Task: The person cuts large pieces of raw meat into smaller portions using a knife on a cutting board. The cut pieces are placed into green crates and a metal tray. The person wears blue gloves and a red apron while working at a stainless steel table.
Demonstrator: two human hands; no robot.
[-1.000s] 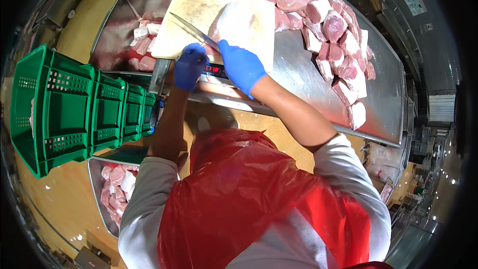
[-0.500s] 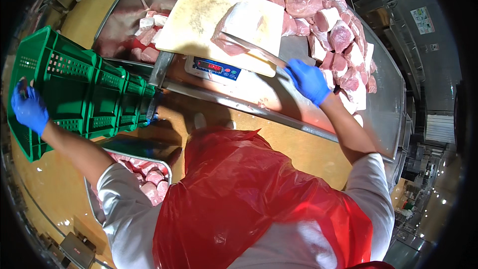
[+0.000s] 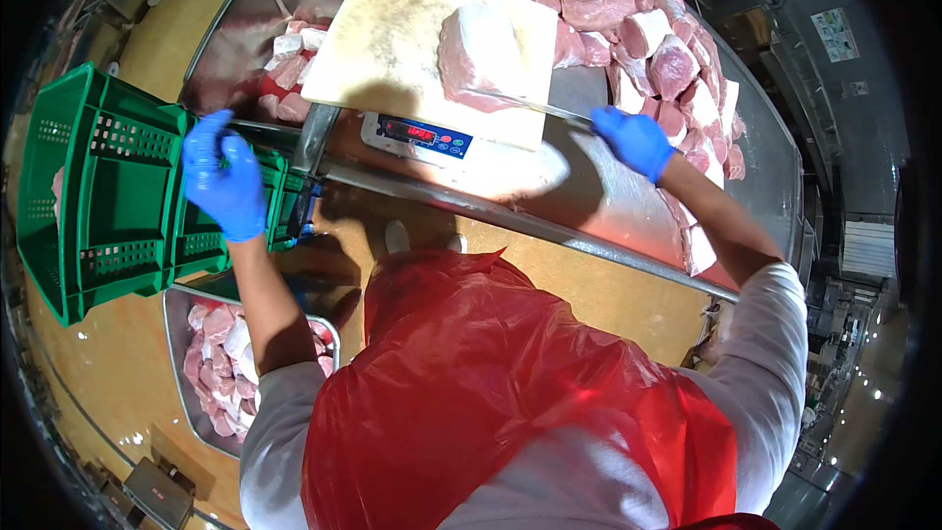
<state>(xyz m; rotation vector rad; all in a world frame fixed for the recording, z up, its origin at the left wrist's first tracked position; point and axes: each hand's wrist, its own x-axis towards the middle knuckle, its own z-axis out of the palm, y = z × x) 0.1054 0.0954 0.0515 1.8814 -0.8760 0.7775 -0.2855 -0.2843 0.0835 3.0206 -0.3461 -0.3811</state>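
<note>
My right hand (image 3: 630, 142), in a blue glove, grips a knife (image 3: 538, 106) whose blade lies across the lower part of a pale pork piece (image 3: 473, 44). That piece rests on a cream cutting board (image 3: 368, 29), which sits on a digital scale (image 3: 412, 137) on the steel table. My left hand (image 3: 221, 172), also blue-gloved, is open in the air in front of stacked green perforated crates (image 3: 118, 206), with nothing visible in its fingers.
Many pork pieces (image 3: 672, 67) are heaped on the steel table (image 3: 760, 186) to the right. A steel bin (image 3: 221, 69) left of the board holds smaller chunks. Another meat-filled bin (image 3: 182, 393) stands low at my left, on the yellow floor.
My left hand went from beside the board out to the crates' far left end, then came back rightward. My right hand moved rightward with the knife and is now slightly higher.
</note>
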